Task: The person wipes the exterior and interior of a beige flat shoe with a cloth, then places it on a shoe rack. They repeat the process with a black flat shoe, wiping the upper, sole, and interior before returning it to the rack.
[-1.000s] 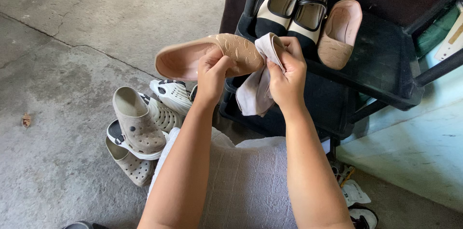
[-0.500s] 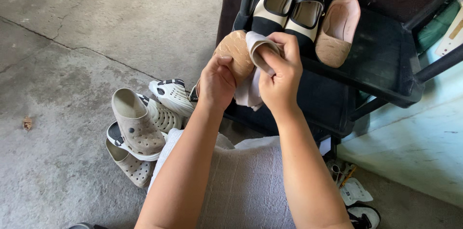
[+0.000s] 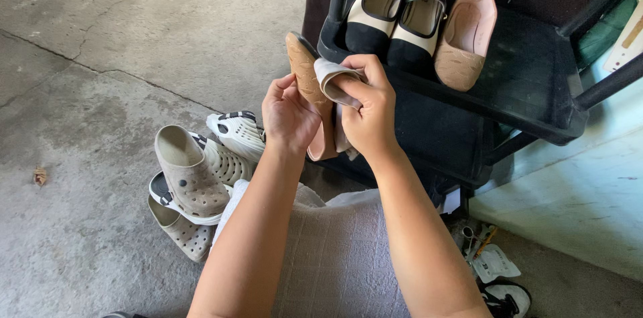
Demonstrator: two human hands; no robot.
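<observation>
Cracked grey concrete [image 3: 134, 37] fills the left of the view, with a black shoe rack [image 3: 536, 90] at the upper right; a pale green surface lies below the rack on the right.

Held up in front of the rack's edge is a beige flat shoe [image 3: 307, 77]; its long axis runs nearly upright, toe end at the top and tilted a little to the left, heel end down by the wrists, and its patterned side faces the camera. The left hand [image 3: 288, 117] grips the shoe from the left, fingers curled round its edge. The right hand [image 3: 365, 114] has its fingers closed on a folded pale cloth [image 3: 333, 80], which presses against the shoe's right side (the cloth's loose end hangs down behind the hand).

On the rack shelf stand a pair of black-and-cream strap shoes [image 3: 395, 17], toes toward the person; just beside them on the right sits the other beige flat [image 3: 465, 40], also toe-forward.

On the concrete at lower left lies a heap of perforated clogs [image 3: 194, 181], tan and white, overlapping one another; a dry leaf [image 3: 40, 175] lies well apart from them.

At lower right, by the rack's foot, lie small crumpled white packets [image 3: 492, 264] with dark print, beside a white-and-black shoe [image 3: 509, 301] cut by the frame edge.
</observation>
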